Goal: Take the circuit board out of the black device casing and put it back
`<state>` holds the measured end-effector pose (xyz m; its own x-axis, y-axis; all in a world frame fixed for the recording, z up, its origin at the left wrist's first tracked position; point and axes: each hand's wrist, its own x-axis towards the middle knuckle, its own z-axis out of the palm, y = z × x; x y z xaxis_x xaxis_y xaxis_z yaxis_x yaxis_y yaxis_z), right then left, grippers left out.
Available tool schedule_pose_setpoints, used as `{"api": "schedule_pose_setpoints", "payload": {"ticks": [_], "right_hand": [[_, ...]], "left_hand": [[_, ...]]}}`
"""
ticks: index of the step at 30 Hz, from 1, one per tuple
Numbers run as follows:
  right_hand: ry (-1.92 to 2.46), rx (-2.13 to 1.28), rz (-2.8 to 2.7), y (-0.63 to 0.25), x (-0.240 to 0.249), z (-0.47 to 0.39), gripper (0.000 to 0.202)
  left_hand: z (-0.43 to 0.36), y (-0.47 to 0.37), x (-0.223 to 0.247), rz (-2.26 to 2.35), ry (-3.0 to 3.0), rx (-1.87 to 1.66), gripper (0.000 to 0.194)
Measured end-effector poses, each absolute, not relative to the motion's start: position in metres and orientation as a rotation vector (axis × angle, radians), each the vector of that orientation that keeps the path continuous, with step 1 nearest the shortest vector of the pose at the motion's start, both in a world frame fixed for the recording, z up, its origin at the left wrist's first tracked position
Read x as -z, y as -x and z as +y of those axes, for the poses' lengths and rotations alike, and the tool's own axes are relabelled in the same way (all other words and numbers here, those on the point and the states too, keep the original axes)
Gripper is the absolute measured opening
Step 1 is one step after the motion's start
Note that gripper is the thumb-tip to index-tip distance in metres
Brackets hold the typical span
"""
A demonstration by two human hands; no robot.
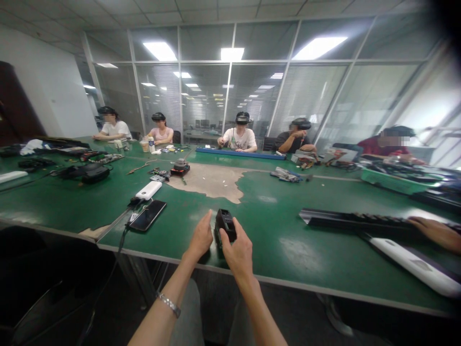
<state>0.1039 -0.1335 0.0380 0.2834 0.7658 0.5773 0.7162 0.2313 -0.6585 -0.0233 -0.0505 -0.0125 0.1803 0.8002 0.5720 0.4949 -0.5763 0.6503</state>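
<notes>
Near the front edge of the green table [266,226], a small black box-shaped device [225,217] with slots or ports on its top stands before me; its exact kind I cannot make out. My right hand [239,247] is wrapped round its right side, thumb on the near face. Just left of the device, my left hand [201,236] points forward with fingers stretched out, apart from it and holding nothing. A bracelet [168,303] circles my left wrist. The underside of the device and some of my right fingers are hidden.
Left of my hands lie a smartphone [148,215] and a white power bank [149,190] with cables. To the right, another person's hand [437,231] touches a long black rail [338,219] beside a white device [414,264]. Several people sit across the table near a green basket [391,181].
</notes>
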Motion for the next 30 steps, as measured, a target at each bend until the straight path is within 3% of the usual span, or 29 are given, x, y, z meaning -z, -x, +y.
{"api": "schedule_pose_setpoints", "payload": {"ticks": [14, 20, 30], "right_hand": [[1.489, 0.02, -1.572, -0.097, -0.003, -0.144, 0.055], [1.514, 0.022, -1.551, -0.098, -0.004, -0.144, 0.064], [1.559, 0.036, -1.537, -0.096, 0.002, -0.144, 0.062]], "left_hand": [[-0.053, 0.024, 0.007, 1.249, -2.181, -1.278, 0.053], [-0.056, 0.025, 0.004, 1.237, -2.206, -1.162, 0.044], [-0.06, 0.025, -0.001, 1.275, -2.211, -1.113, 0.044]]}}
